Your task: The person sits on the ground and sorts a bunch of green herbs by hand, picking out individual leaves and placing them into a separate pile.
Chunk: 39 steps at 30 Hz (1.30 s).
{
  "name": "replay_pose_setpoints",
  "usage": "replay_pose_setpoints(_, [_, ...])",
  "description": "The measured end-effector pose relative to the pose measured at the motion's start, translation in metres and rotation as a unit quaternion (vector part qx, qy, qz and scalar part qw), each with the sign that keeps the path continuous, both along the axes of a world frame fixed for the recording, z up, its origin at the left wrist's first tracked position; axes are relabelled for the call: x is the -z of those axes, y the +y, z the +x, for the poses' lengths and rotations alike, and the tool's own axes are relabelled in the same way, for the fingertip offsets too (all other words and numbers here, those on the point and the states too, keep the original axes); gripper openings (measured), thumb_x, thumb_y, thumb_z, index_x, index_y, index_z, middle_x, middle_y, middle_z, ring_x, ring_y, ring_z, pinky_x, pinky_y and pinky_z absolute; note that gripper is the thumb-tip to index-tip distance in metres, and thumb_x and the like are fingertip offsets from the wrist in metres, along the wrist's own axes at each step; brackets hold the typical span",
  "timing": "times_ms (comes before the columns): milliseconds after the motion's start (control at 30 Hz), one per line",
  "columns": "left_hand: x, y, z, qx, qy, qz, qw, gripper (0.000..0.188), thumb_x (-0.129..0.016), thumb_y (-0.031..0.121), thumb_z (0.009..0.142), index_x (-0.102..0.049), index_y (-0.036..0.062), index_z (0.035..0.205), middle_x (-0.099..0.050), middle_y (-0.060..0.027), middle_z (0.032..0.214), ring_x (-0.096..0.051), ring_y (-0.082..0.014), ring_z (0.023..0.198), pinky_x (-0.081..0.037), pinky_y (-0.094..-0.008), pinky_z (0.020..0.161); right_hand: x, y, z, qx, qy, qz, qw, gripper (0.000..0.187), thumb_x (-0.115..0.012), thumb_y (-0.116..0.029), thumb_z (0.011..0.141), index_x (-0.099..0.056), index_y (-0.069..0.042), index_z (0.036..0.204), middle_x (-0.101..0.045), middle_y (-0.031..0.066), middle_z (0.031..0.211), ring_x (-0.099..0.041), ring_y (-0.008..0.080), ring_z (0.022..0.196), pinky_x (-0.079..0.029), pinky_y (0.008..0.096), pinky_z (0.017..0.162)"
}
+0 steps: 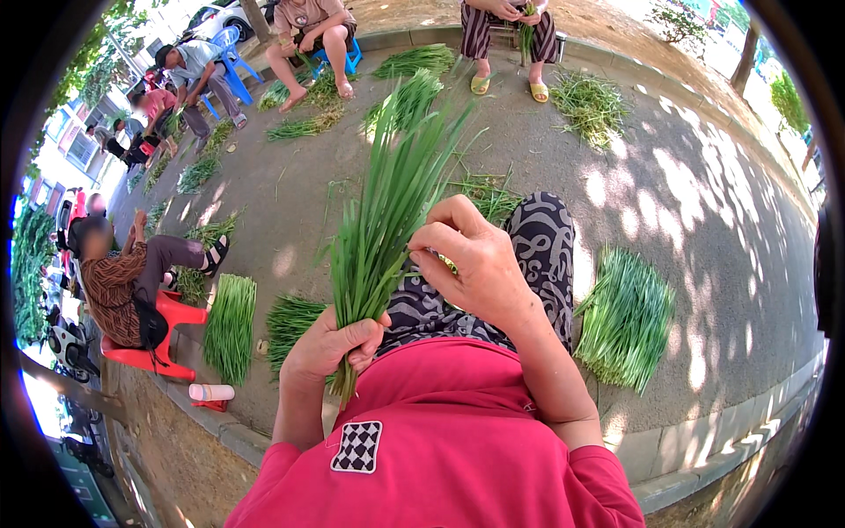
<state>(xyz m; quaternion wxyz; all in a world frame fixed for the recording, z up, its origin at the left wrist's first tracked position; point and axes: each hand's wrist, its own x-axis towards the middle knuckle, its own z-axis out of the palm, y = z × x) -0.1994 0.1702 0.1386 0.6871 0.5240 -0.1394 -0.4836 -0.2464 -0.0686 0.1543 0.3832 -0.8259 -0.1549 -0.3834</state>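
Your left hand [339,343] clenched around a bunch of green chives [387,202] at its base, your right hand [471,260] pinching its leaves, trimmed pile [625,317] on pavement nearby

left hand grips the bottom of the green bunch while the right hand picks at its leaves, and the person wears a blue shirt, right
Not quite. The head view shows the shirt is red, not blue. The rest holds: the left hand grips the bottom of the green bunch while the right hand picks at its leaves.

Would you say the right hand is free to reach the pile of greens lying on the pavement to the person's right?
Probably yes. The right hand only pinches at the bunch that the left hand grips, and nothing lies between it and the pile beside the knee, though it would mean leaning down.
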Motion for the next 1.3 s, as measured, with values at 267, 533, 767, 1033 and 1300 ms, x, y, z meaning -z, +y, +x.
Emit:
replay_pose_setpoints(267, [-0.004, -0.004, 0.003, 0.0, 0.016, -0.051, 0.999, 0.027, -0.062, 0.024, 0.091, -0.054, 0.0017, 0.104, -0.046, -0.001, 0.064, -0.039, -0.0066, 0.047, -0.035, -0.023, 0.044, 0.003, 0.007, 0.002, -0.083, 0.072, 0.228, 0.967, 0.009, -0.062, 0.003, 0.074, -0.058, -0.003, 0.08, -0.051, 0.0058, 0.085, -0.053, 0.0119, 0.064, -0.041, 0.0248, 0.055])
replay_pose_setpoints(533, [0.006, 0.011, 0.011, 0.04, 0.039, -0.14, 0.989, 0.029, -0.061, 0.026, 0.092, -0.052, 0.0022, 0.106, -0.041, -0.0008, 0.06, -0.034, -0.0062, 0.044, -0.03, -0.0226, 0.039, -0.005, -0.034, -0.005, -0.032, 0.077, 0.502, 0.861, 0.017, -0.052, -0.015, 0.094, -0.059, -0.006, 0.082, -0.053, -0.0028, 0.063, -0.044, 0.0036, 0.055, -0.033, 0.0192, 0.051])
replay_pose_setpoints(767, [0.01, 0.019, 0.018, 0.086, 0.091, -0.205, 0.971, 0.027, -0.061, 0.027, 0.092, -0.049, 0.0049, 0.1, -0.04, -0.0005, 0.058, -0.032, -0.0063, 0.042, -0.029, -0.0227, 0.037, 0.015, -0.052, 0.001, 0.049, 0.08, 0.386, 0.918, 0.005, -0.066, -0.005, 0.085, -0.061, -0.004, 0.087, -0.058, -0.0006, 0.078, -0.049, 0.0049, 0.069, -0.04, 0.0194, 0.064])
replay_pose_setpoints(1033, [0.02, 0.021, 0.017, 0.117, 0.183, -0.308, 0.926, 0.022, -0.058, 0.023, 0.094, -0.047, 0.0038, 0.099, -0.041, -0.0011, 0.058, -0.034, -0.007, 0.044, -0.029, -0.0231, 0.039, 0.011, -0.042, 0.003, 0.096, 0.033, 0.252, 0.963, 0.012, -0.065, -0.001, 0.083, -0.064, 0.0, 0.094, -0.06, 0.0065, 0.087, -0.057, 0.0151, 0.077, -0.046, 0.0262, 0.073])
replay_pose_setpoints(1300, [0.021, 0.019, 0.016, 0.143, 0.225, -0.352, 0.898, 0.022, -0.058, 0.022, 0.095, -0.047, 0.0034, 0.097, -0.043, -0.0012, 0.059, -0.036, -0.0083, 0.045, -0.031, -0.0234, 0.04, 0.009, -0.038, 0.007, 0.122, -0.007, 0.198, 0.973, 0.011, -0.064, -0.003, 0.083, -0.064, -0.002, 0.094, -0.062, 0.0096, 0.09, -0.06, 0.0219, 0.08, -0.047, 0.0305, 0.072])
